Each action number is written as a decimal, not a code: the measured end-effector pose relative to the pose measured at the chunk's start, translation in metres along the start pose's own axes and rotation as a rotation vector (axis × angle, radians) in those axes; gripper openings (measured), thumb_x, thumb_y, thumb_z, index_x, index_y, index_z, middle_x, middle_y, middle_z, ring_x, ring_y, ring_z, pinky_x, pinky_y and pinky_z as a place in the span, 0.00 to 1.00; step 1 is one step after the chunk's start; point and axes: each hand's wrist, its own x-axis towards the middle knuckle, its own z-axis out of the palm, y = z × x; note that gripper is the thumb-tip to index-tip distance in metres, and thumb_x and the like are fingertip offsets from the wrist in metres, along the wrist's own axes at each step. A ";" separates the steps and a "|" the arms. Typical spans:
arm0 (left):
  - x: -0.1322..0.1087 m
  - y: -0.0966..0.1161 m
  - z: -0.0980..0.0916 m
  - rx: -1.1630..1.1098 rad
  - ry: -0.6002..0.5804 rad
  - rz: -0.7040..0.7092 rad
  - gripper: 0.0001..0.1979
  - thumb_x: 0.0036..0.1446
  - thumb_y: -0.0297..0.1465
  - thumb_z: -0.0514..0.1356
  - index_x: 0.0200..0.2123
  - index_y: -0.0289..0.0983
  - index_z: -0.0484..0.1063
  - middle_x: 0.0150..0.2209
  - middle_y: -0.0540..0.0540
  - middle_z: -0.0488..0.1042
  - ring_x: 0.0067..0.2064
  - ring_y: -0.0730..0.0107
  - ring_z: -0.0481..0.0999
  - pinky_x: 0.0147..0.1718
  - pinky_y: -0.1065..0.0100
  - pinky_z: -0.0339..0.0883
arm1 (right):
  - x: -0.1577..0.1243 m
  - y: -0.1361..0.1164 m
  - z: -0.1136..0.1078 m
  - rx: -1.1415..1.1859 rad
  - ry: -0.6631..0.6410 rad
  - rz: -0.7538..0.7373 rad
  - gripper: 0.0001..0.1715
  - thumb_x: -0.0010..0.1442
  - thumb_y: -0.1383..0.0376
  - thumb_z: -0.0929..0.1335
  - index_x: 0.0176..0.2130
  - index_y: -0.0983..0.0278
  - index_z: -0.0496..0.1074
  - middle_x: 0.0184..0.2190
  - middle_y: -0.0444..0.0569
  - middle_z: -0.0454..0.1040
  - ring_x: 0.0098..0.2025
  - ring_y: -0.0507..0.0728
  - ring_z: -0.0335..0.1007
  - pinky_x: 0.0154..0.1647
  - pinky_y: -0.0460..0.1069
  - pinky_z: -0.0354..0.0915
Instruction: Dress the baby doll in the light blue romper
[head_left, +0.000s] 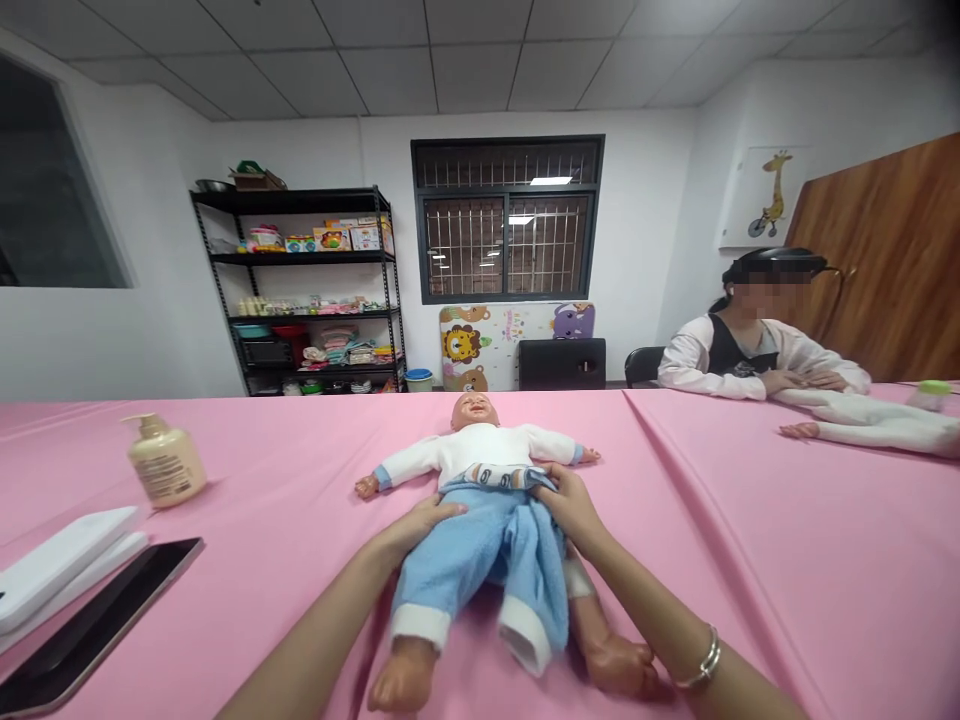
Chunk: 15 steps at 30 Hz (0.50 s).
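A baby doll [487, 445] in a white top with blue cuffs lies face up, its feet toward me. Light blue pants [457, 545] with white cuffs cover the leg on the left. The other pant leg lies loose between the legs, and the doll's leg on the right [611, 645] is outside it. At the left hip, my left hand [427, 520] is closed on the pants' side, thumb on top, other fingers mostly hidden. On the right, my right hand [566, 505] pinches the waistband beside a patterned band [495, 478] at the doll's belly.
A pump bottle [166, 462], a white case-like object [64, 565] and a dark phone [105, 620] lie left on the pink tablecloth [277, 500]. At right, a person [750, 350] rests both hands on another doll [870, 420]. A stocked shelf [307, 257] stands behind.
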 end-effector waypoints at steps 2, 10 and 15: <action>0.001 -0.002 -0.004 0.146 0.044 0.020 0.31 0.48 0.40 0.62 0.53 0.32 0.61 0.53 0.38 0.66 0.52 0.55 0.68 0.52 0.58 0.61 | 0.000 -0.002 -0.005 0.039 -0.059 0.099 0.23 0.43 0.56 0.69 0.36 0.70 0.70 0.32 0.52 0.73 0.35 0.59 0.67 0.35 0.50 0.62; -0.019 0.015 0.028 1.236 0.546 0.998 0.41 0.50 0.45 0.62 0.59 0.32 0.48 0.56 0.34 0.60 0.58 0.52 0.58 0.55 0.53 0.53 | -0.025 -0.051 -0.005 0.215 -0.610 -0.048 0.32 0.58 0.45 0.59 0.33 0.68 0.75 0.36 0.54 0.74 0.41 0.59 0.68 0.50 0.54 0.60; -0.031 0.022 0.053 1.450 0.269 1.168 0.14 0.55 0.27 0.58 0.46 0.39 0.65 0.35 0.47 0.70 0.44 0.62 0.67 0.50 0.59 0.57 | -0.012 -0.006 -0.005 -0.318 -0.025 -0.015 0.34 0.50 0.48 0.66 0.48 0.69 0.67 0.44 0.57 0.69 0.46 0.64 0.65 0.49 0.58 0.60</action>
